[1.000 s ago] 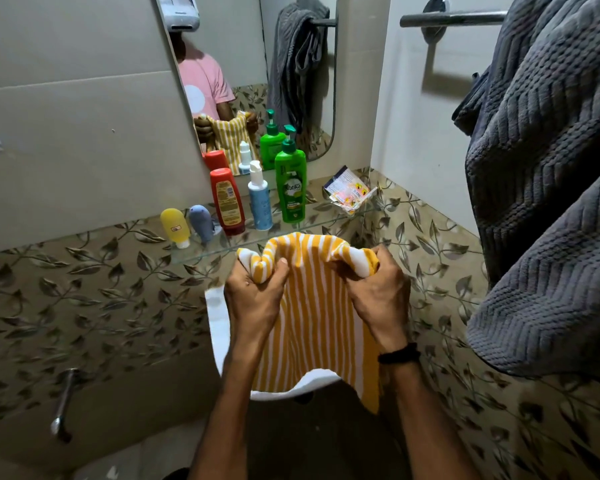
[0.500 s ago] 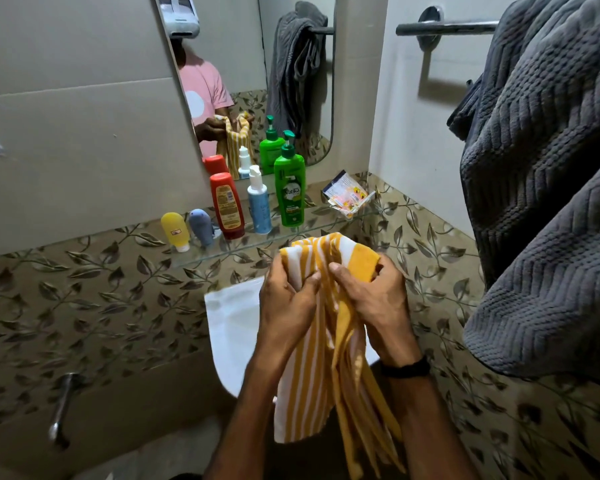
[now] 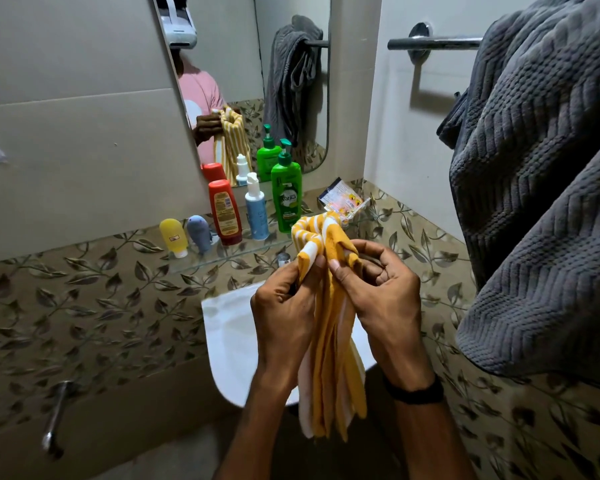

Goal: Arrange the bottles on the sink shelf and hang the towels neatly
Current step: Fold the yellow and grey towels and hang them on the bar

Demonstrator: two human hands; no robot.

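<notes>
Grey towel hangs bunched over the wall rail at right, covering most of it. White sink sits below the glass shelf. Left hand and right hand both clamp the yellow striped towel near its top, gathered into a narrow hanging bundle above the sink. On the shelf, left to right: yellow tube, grey tube, red bottle, blue pump bottle, green pump bottle, upright in a row. Sachets lie at the shelf's right end.
</notes>
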